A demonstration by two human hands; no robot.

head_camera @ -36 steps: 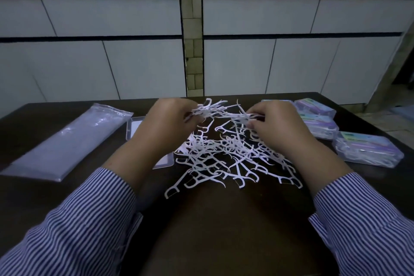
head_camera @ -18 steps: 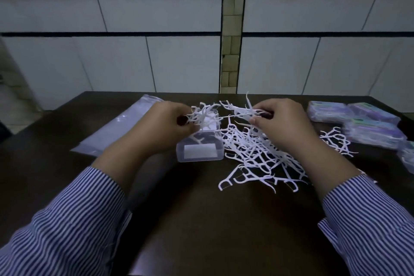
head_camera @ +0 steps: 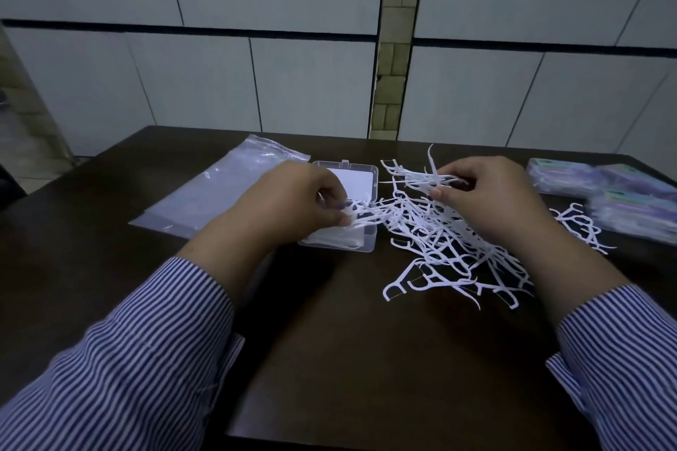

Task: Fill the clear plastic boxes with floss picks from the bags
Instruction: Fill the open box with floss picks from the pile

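An open clear plastic box [head_camera: 361,172] lies on the dark table, its lid raised behind it. My left hand [head_camera: 296,199] pinches a small bunch of white floss picks [head_camera: 366,214] over the box's tray. A few picks lie inside the tray. To the right, my right hand [head_camera: 483,198] grips another bunch of floss picks [head_camera: 421,176] above the loose pile of picks [head_camera: 447,253] spread on the table.
A flat clear plastic bag [head_camera: 216,198] lies left of the box. Filled boxes with purple and green labels [head_camera: 600,194] are stacked at the table's right edge, with a few stray picks [head_camera: 582,227] beside them. A tiled wall stands behind the table [head_camera: 329,340].
My left hand has come down with its bunch of picks to the box tray. The right hand stays over the pile with its bunch. The camera view has shifted left.
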